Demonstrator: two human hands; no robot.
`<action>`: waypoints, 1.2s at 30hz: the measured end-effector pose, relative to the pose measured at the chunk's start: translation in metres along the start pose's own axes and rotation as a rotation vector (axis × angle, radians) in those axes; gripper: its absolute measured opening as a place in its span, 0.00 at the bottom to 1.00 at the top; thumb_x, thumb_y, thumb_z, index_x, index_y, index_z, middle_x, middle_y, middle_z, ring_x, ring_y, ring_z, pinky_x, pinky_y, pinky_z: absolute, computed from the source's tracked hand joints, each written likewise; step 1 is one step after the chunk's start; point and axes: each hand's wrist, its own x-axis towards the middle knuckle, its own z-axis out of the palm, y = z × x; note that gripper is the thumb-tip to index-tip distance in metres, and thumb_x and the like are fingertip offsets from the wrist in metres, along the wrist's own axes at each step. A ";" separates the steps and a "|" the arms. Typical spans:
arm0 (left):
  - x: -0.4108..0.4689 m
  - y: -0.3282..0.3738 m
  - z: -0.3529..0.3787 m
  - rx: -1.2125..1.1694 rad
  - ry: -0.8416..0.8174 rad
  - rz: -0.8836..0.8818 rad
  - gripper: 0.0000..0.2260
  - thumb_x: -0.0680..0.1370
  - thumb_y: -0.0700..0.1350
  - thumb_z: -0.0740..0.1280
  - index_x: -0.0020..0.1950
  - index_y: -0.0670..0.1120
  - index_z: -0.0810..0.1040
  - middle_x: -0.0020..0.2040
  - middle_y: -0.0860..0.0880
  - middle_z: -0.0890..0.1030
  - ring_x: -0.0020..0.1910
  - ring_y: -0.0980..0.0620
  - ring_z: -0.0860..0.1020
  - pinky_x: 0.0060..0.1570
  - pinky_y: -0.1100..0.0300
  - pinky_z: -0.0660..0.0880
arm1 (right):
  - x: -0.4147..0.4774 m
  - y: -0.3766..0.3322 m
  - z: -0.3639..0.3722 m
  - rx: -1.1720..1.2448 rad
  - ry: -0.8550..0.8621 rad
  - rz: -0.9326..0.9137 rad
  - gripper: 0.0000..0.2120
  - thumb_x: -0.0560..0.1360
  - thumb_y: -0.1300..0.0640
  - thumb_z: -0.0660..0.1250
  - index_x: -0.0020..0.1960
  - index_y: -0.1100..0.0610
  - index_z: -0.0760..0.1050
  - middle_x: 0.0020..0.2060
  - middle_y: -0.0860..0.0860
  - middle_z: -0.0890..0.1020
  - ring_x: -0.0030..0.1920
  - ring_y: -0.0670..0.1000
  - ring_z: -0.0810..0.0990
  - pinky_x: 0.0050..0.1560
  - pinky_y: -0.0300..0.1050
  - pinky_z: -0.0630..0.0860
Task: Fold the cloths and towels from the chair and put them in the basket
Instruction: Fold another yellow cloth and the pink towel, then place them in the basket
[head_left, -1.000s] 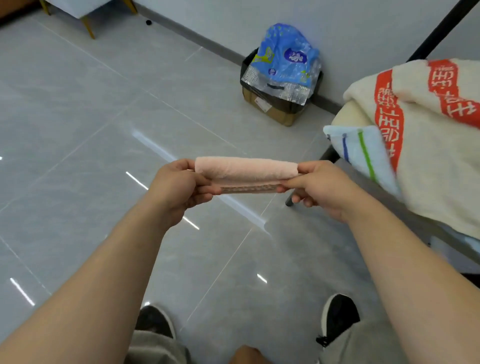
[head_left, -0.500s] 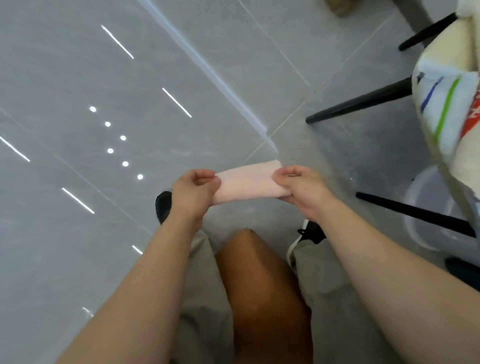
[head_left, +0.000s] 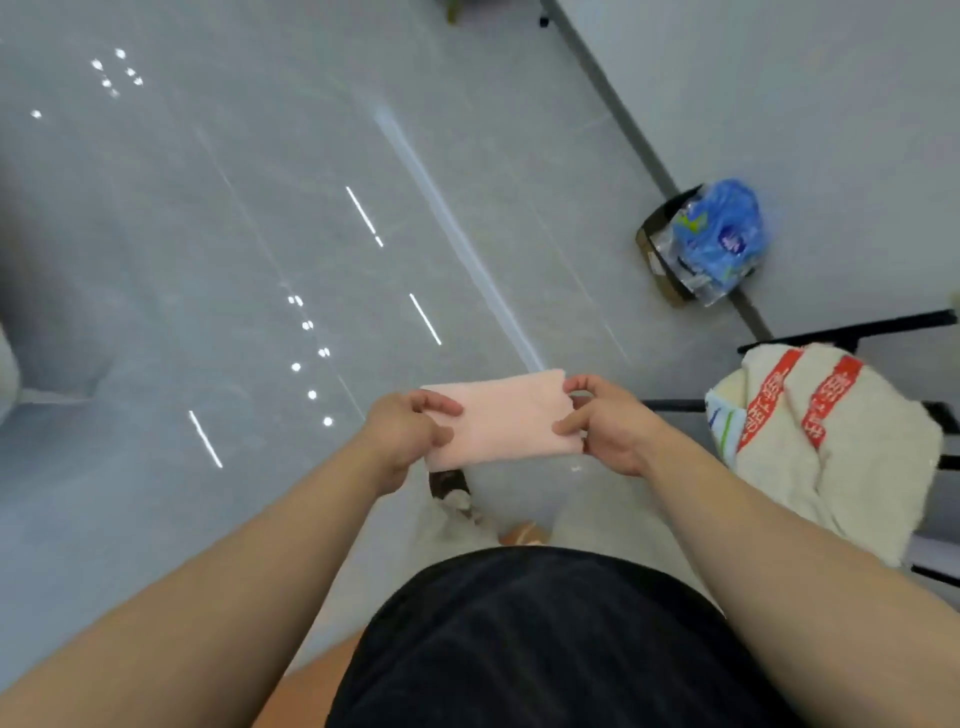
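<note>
Both bare forearms being extended from lower corners of frame toward centre. Pink cloth (head_left: 501, 421) being pinched at left end by left hand (head_left: 410, 431), at right end by right hand (head_left: 608, 426); thumbs being pressed on top, fingers being curled beneath.

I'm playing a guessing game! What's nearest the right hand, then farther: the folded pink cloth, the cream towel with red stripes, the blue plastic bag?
1. Folded pink cloth, pinched by the right hand.
2. Cream towel with red stripes, on the chair, rightward.
3. Blue plastic bag, by the wall.
</note>
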 end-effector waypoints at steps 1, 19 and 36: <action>-0.009 0.020 -0.013 0.002 0.006 0.027 0.16 0.71 0.26 0.68 0.43 0.46 0.84 0.57 0.42 0.79 0.56 0.41 0.78 0.51 0.51 0.80 | -0.009 -0.020 0.006 0.000 -0.015 -0.016 0.25 0.69 0.82 0.61 0.54 0.54 0.70 0.48 0.57 0.78 0.48 0.57 0.79 0.38 0.49 0.76; 0.082 0.357 -0.074 0.059 0.085 0.319 0.16 0.70 0.27 0.70 0.47 0.48 0.83 0.56 0.45 0.79 0.55 0.45 0.80 0.46 0.55 0.77 | 0.077 -0.328 0.017 0.160 -0.115 0.009 0.28 0.71 0.80 0.63 0.67 0.61 0.73 0.61 0.62 0.80 0.57 0.61 0.82 0.52 0.54 0.81; 0.289 0.699 -0.168 0.082 0.214 0.507 0.14 0.73 0.33 0.70 0.51 0.51 0.83 0.51 0.50 0.81 0.44 0.52 0.81 0.45 0.59 0.79 | 0.236 -0.754 0.091 -0.385 0.154 -0.557 0.29 0.67 0.77 0.63 0.55 0.46 0.79 0.58 0.52 0.74 0.56 0.57 0.76 0.40 0.45 0.75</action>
